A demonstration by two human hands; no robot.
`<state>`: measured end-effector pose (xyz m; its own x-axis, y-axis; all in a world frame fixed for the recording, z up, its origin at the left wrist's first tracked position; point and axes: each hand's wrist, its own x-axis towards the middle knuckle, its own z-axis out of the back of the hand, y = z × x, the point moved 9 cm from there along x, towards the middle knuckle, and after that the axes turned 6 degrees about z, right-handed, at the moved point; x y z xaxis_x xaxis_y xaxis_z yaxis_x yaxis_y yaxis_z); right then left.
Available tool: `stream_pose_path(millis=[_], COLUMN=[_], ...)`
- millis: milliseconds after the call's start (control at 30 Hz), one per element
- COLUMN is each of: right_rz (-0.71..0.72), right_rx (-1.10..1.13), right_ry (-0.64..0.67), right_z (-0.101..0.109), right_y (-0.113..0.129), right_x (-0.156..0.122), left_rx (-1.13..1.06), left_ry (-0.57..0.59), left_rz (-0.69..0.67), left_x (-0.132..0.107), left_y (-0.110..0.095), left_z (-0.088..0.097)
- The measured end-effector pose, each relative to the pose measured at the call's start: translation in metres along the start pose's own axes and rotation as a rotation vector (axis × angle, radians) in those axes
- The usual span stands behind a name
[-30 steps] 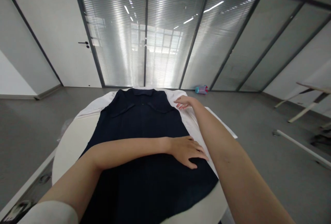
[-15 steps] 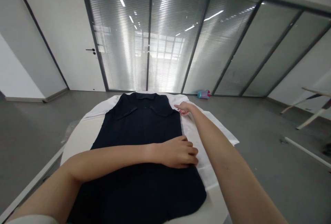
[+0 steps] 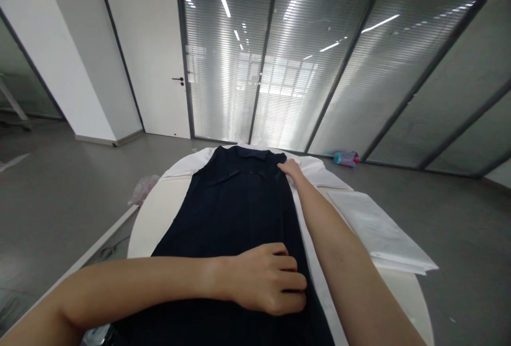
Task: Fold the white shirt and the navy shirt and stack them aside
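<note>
A dark navy shirt [image 3: 227, 202] with a collar lies spread on a round white table [image 3: 159, 213], with white cloth [image 3: 187, 164] under it. My left hand [image 3: 275, 279] reaches across the shirt's lower part; its fingers are curled closed on the fabric near the right edge. At the shirt's upper right shoulder, my right hand [image 3: 290, 169] pinches the edge of the fabric, some of its fingers hidden from view. No sleeves of the navy shirt show. The shirt's bottom runs out of the picture.
Folded white cloth [image 3: 375, 223] lies at the table's right side, overhanging the edge. A clear plastic bag [image 3: 143, 190] is left of the table. On the floor by the glass partition [image 3: 227, 69] lies a blue and pink object [image 3: 346, 158]. A white door [image 3: 147, 53] stands beyond.
The view has turned left. My right hand has moved from the white cloth onto the shirt's shoulder edge and closed there. My left hand stays closed on the shirt's right side, now lower in view.
</note>
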<state>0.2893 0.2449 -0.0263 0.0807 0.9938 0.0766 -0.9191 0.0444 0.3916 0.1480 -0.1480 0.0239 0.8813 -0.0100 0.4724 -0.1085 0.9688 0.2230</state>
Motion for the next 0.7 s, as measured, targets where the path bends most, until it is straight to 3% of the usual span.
stream_pose_path(millis=[133, 267, 367, 467, 567, 700], right_rz=[0.154, 0.235, 0.201, 0.128, 0.060, 0.011], right_rx=[-0.025, -0.050, -0.064, -0.067, -0.062, -0.045], right_ry=[0.024, 0.120, 0.121, 0.047, 0.001, -0.013], right_z=[-0.016, -0.049, -0.062, -0.057, -0.048, -0.048], right_y=[0.050, 0.086, 0.090, 0.084, 0.079, 0.079], right_x=[0.006, 0.001, -0.001, 0.005, 0.015, 0.029], left_rx=[-0.039, -0.084, -0.120, -0.177, -0.227, -0.253], left_ry=[-0.052, 0.061, 0.133, 0.109, 0.089, 0.166], left_rz=[0.101, 0.140, 0.174, 0.184, 0.146, 0.127], left_x=[-0.016, -0.042, -0.064, -0.076, -0.077, -0.075], left_y=[0.003, 0.001, 0.001, -0.002, -0.007, -0.010], left_z=[0.026, 0.018, -0.002, -0.014, -0.016, -0.021])
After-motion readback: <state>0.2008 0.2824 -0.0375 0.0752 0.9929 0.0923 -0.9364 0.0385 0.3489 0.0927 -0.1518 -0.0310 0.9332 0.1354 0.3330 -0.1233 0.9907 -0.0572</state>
